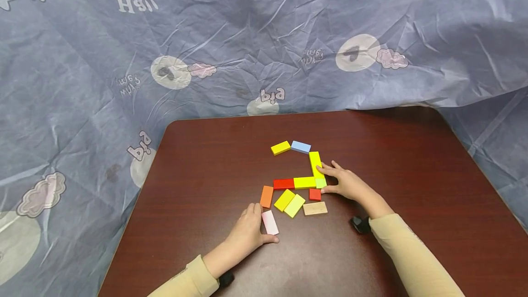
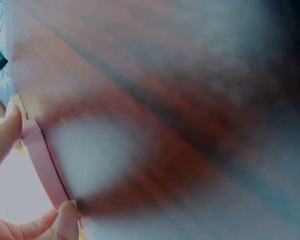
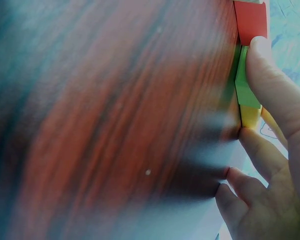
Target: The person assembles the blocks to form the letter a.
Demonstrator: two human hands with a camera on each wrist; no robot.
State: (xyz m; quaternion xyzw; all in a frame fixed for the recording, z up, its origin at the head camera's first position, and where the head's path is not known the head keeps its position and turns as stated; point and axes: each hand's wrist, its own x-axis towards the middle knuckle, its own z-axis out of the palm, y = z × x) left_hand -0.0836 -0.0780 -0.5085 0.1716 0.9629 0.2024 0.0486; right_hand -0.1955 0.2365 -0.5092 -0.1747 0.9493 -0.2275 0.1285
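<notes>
My left hand (image 1: 246, 230) pinches a pale pink block (image 1: 270, 222) lengthwise, with the thumb at its near end and the fingertips at its far end; the left wrist view shows the pink block (image 2: 44, 162) between them. An orange block (image 1: 266, 196) lies just beyond those fingers. My right hand (image 1: 348, 182) reaches over the right end of the layout with its fingers spread. Its index fingertip touches a long yellow block (image 1: 315, 163). The thumb lies by a small red block (image 1: 315, 194) and a light green block (image 3: 247, 87).
A red bar (image 1: 283, 184) and a yellow bar (image 1: 304, 183) form a row ending at the green block. Farther back lie a blue block (image 1: 301, 146) and a yellow block (image 1: 281, 148). Two yellowish blocks (image 1: 284, 200) and a wooden block (image 1: 315, 208) lie nearer, on the brown table (image 1: 214, 159).
</notes>
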